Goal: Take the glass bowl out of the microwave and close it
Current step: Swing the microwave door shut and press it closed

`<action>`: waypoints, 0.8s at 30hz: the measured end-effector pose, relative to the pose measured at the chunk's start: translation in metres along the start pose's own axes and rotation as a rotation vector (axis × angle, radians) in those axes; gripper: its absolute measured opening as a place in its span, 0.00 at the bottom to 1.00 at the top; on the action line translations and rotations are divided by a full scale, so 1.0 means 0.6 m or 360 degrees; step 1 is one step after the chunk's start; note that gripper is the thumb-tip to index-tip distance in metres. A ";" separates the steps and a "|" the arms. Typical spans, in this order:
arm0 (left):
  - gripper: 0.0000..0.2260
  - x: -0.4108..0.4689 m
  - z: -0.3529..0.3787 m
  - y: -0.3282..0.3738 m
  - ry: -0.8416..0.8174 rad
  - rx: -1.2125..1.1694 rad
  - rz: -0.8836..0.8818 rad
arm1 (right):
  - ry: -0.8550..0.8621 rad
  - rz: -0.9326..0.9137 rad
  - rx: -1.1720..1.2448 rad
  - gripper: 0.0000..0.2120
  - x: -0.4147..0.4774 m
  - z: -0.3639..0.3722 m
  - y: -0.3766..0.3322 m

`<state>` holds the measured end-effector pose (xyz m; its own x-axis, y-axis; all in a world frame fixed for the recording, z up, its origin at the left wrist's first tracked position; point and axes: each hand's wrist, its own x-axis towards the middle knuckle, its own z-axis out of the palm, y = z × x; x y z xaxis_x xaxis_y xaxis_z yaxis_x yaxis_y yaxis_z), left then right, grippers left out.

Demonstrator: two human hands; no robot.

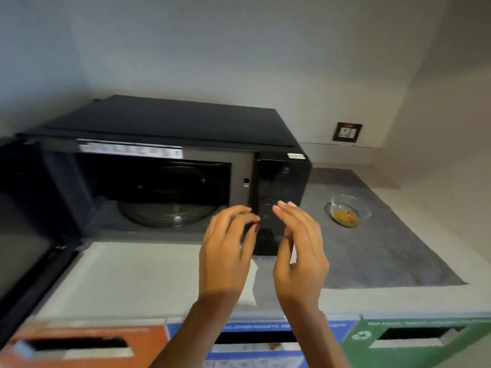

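Note:
A black microwave (164,123) stands on the counter with its door (29,221) swung wide to the left. Its cavity holds only the glass turntable (170,211). The small glass bowl (348,211), with orange food in its bottom, rests on the grey mat to the right of the microwave. My left hand (228,251) and my right hand (300,251) hover side by side in front of the microwave's control panel (279,187), fingers loosely curled and apart, holding nothing. Neither hand touches the bowl or the door.
A grey mat (385,248) covers the right part of the light counter (138,274). A wall socket (347,132) sits on the back wall to the right. Below the counter's front edge run an orange bin slot (79,346), a blue one (252,338) and a green one (414,335).

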<state>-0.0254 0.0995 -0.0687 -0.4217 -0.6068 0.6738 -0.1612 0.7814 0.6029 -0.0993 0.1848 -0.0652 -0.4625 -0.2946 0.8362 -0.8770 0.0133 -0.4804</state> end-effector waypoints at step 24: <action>0.24 -0.055 -0.546 -0.044 0.0449 0.1527 -0.0920 | -0.1059 -0.0521 0.1207 0.21 -0.037 0.290 -0.440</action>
<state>0.2853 0.0513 0.0334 0.1310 -0.8267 0.5472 -0.9278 0.0923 0.3615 0.1654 0.0216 -0.0027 0.1476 -0.6428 0.7517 -0.5290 -0.6935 -0.4891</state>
